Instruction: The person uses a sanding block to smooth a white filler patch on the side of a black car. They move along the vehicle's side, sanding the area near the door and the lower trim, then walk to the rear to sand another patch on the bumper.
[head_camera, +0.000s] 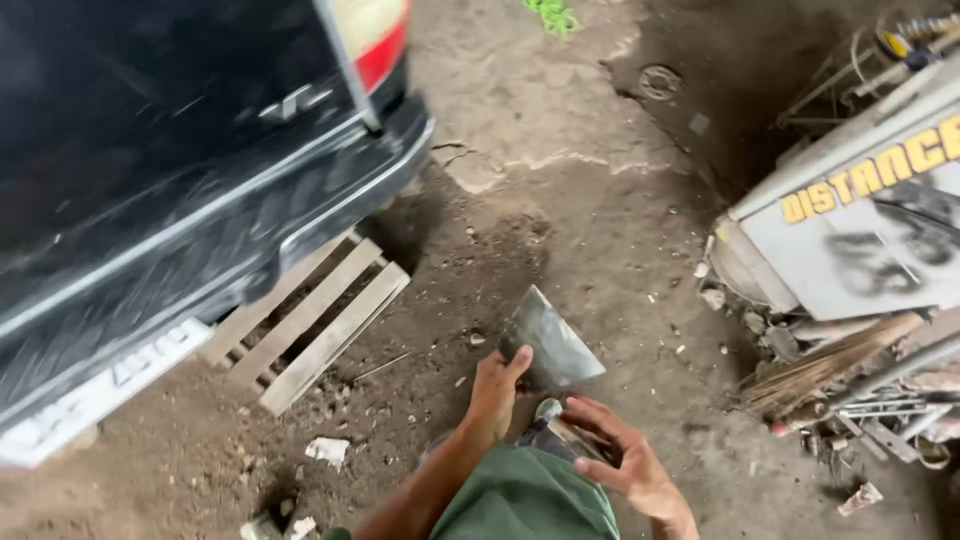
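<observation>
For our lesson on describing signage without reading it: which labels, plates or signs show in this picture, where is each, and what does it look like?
Lettered metal panel: right edge, tilted; grey sheet with a row of yellow block letters and black sprayed marks below.
Number plate: lower left, on the dark vehicle's bumper; long white rectangle, blurred.
Badge: on the vehicle's dark rear; small silver emblem.
No packages or screens.

Dirt floor (600, 250), cracked concrete patch far. Wooden pallet (310, 330) flat on left, partly under dark vehicle (180, 170). Paper scraps (328, 450) near left. Scrap metal heap (860, 400) right, small stones scattered.
</observation>
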